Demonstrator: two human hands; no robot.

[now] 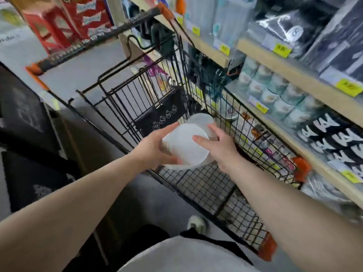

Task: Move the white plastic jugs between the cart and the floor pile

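Observation:
Both hands hold white plastic containers over a black wire shopping cart (206,189). My left hand (155,149) grips the nearer round container (184,150) from its left side, thumb under its lower rim. My right hand (218,147) holds it from the right, thumb lying across its flat white face. A second white container (200,119) shows just behind the first, by my right fingers; I cannot tell whether the two are joined.
Wooden shelves (294,75) on the right carry packaged goods, stacked jars (275,93) and yellow price tags (281,49). The cart has orange corner bumpers (300,169) and a raised child seat flap (161,114). Red boxes (64,22) stand far left. My shoe (197,223) is by the cart.

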